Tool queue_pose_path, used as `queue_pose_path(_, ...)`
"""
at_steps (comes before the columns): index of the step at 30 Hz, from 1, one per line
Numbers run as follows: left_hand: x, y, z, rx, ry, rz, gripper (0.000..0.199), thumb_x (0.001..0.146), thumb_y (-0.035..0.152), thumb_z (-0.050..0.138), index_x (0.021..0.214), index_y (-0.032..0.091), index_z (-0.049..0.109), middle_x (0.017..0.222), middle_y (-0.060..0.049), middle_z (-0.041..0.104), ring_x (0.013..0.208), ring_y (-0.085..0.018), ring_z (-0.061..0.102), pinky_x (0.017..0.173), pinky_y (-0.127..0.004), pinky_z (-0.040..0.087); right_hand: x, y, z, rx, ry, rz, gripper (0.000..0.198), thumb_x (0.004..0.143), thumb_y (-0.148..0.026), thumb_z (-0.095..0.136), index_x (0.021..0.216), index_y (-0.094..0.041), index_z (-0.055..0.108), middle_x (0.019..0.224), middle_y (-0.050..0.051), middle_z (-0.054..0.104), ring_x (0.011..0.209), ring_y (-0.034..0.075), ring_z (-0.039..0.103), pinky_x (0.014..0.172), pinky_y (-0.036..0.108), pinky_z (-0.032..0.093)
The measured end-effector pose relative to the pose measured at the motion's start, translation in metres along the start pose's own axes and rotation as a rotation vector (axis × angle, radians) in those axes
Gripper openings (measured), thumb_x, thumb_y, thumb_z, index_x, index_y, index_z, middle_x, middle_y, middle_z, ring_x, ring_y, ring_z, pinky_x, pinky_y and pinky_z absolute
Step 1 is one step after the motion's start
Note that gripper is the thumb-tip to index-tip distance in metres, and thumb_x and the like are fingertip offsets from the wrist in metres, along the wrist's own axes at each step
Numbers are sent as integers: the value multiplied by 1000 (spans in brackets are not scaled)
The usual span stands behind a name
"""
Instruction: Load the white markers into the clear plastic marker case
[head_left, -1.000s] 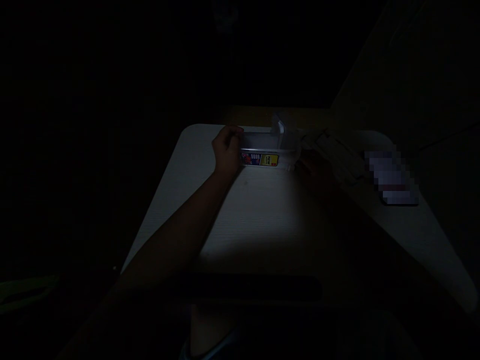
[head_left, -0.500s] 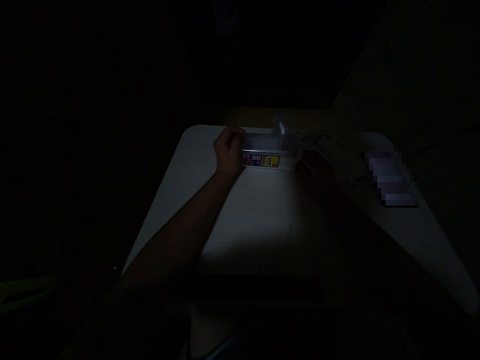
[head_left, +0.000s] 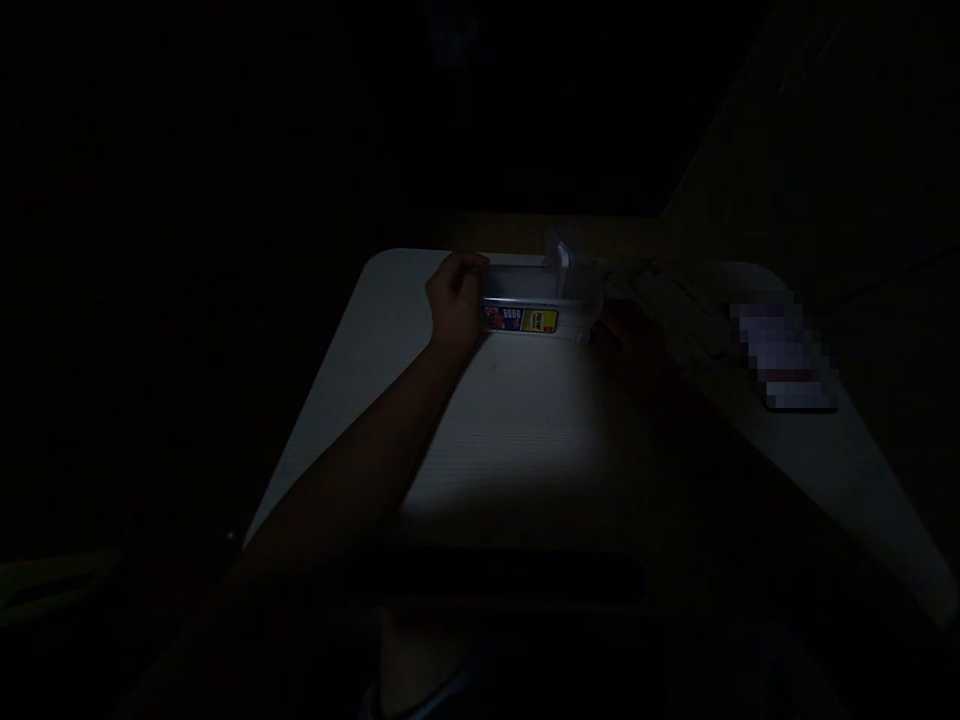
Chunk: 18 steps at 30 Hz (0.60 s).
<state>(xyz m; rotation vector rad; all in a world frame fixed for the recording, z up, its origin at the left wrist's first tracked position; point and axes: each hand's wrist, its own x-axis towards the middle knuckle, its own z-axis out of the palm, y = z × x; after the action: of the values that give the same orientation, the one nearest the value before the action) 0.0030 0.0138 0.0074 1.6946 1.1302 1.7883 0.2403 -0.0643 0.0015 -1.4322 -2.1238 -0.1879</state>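
A clear plastic box (head_left: pixel 517 285) lies near the far edge of the white table (head_left: pixel 525 400). Its front bears a blue and yellow printed label (head_left: pixel 521 320), and a clear flap (head_left: pixel 559 250) stands up toward its right end. My left hand (head_left: pixel 456 300) is closed around the box's left end, thumb in front and fingers over the top. Deep in shadow, my right hand (head_left: pixel 626 330) is at the box's right end. Its fingers are too dark to tell whether they grip the box or only touch it.
Right of my right hand lies a pale, flat, partly see-through item (head_left: pixel 682 310) whose kind I cannot make out. A blurred-out phone-like slab (head_left: pixel 787 355) rests near the table's right edge. Something greenish (head_left: pixel 52 585) shows low on the left. Darkness hides most of the surroundings.
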Motion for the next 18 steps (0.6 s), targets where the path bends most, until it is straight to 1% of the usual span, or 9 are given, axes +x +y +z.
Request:
queue_pose_path(4,0,0,0,-5,-3,2,13,79,28,51,74,20,59,77,-1,63,79,-14,61,72,-25,48,0,0,-1,-2,-3,4,42,93,-38,30,113,-16,60,113,11,61,106,21,56,92,39,48)
queue_pose_path(7,1,0,0,-1,-7,2,15,81,29,51,74,19,59,76,-1,62,78,-14,60,73,-26,48,0,0,-2,7,-11,10,42,92,-36,31,114,-14,60,112,13,61,106,22,56,91,41,48)
queue_pose_path(12,0,0,0,-2,-8,24,16,82,30,51,74,19,60,75,-1,61,77,-15,60,70,-26,47,0,0,-1,25,-27,18,41,91,-36,31,114,-16,59,115,12,60,106,23,55,91,42,47)
queue_pose_path(15,0,0,0,6,-6,19,17,82,32,51,75,19,59,76,-1,62,77,-15,60,70,-26,47,1,0,-1,24,-18,3,42,90,-35,30,111,-15,60,111,13,60,104,23,55,89,41,47)
queue_pose_path(18,0,0,0,13,-17,6,19,83,35,51,76,19,59,77,-1,62,79,-15,60,71,-26,47,1,-1,-2,22,-30,-1,41,90,-33,32,113,-14,59,110,13,61,103,22,55,89,40,47)
